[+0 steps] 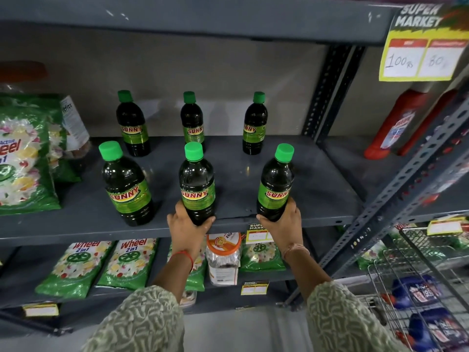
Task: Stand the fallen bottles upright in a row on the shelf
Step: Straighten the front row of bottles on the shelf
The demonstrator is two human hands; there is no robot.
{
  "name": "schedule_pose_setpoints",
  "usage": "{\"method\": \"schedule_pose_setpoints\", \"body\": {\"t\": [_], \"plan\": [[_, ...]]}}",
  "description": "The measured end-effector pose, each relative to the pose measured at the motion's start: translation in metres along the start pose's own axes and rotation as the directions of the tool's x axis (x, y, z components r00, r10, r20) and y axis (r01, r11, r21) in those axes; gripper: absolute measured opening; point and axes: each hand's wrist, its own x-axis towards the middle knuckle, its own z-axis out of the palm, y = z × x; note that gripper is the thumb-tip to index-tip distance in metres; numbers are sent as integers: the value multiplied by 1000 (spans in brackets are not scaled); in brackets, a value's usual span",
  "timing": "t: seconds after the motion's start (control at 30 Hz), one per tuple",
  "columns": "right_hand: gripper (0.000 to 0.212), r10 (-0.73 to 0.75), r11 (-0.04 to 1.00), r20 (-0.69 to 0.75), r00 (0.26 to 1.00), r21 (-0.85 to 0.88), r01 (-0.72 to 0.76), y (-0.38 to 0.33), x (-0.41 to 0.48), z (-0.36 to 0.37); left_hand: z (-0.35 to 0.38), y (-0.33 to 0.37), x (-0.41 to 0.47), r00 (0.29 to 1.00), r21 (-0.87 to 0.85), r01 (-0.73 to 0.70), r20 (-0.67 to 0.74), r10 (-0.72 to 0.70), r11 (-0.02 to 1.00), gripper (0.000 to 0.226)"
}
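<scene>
Several dark green "Sunny" bottles with green caps stand upright on the grey shelf point(233, 174), in a back row and a front row. My left hand point(186, 222) grips the base of the front middle bottle point(196, 184) at the shelf's front edge. The base of the front right bottle point(275, 184) sits in my right hand point(284, 219). The front left bottle point(125, 184) stands alone, untouched. Behind are the back left bottle point(132, 123), back middle bottle point(192, 120) and back right bottle point(255, 123). No bottle lies on its side.
Green detergent bags point(22, 158) crowd the shelf's left end. Red bottles point(396, 123) stand on the neighbouring shelf at right, under a yellow price sign point(423, 47). Below are more detergent bags point(101, 265) and a clear jar point(223, 257). A wire trolley point(418, 283) stands at lower right.
</scene>
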Motion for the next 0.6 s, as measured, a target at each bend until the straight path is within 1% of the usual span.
{"method": "schedule_pose_setpoints", "body": {"t": [0.17, 0.27, 0.33, 0.37, 0.4, 0.43, 0.5, 0.53, 0.57, 0.6], "plan": [[78, -1, 1000, -11, 1000, 15, 2, 1, -1, 2, 1, -1, 0, 1000, 0, -14, -6, 14, 1000, 72], [90, 11, 998, 14, 1000, 61, -12, 3, -4, 1, 1, -3, 1, 1000, 14, -27, 0, 27, 1000, 74], [100, 22, 994, -12, 1000, 105, -20, 1, -13, -1, -3, -4, 0, 999, -8, -32, 24, 32, 999, 78], [99, 39, 992, -37, 999, 122, -34, -2, -23, -1, -7, -6, -3, 999, -32, -27, 25, 27, 999, 79], [93, 37, 990, -57, 998, 140, -29, -4, -37, 1, -11, -8, -8, 1000, -69, -30, 2, 30, 997, 81], [87, 1, 990, -49, 999, 141, 6, -10, -52, 5, -19, -13, -12, 998, -106, -46, -54, 40, 993, 81], [81, -126, 987, 39, 991, 102, 121, -27, -76, 22, -37, -28, -18, 972, -142, -79, -233, 45, 987, 88], [84, -176, 981, 102, 979, 95, 167, -35, -80, 35, -47, -38, -15, 948, -150, -88, -316, 36, 985, 94], [90, -209, 976, 160, 965, 92, 196, -44, -78, 47, -58, -48, -9, 933, -153, -65, -361, 5, 986, 97], [97, -212, 976, 199, 957, 94, 196, -54, -71, 60, -67, -58, 2, 927, -146, -18, -372, -39, 989, 100]]}}
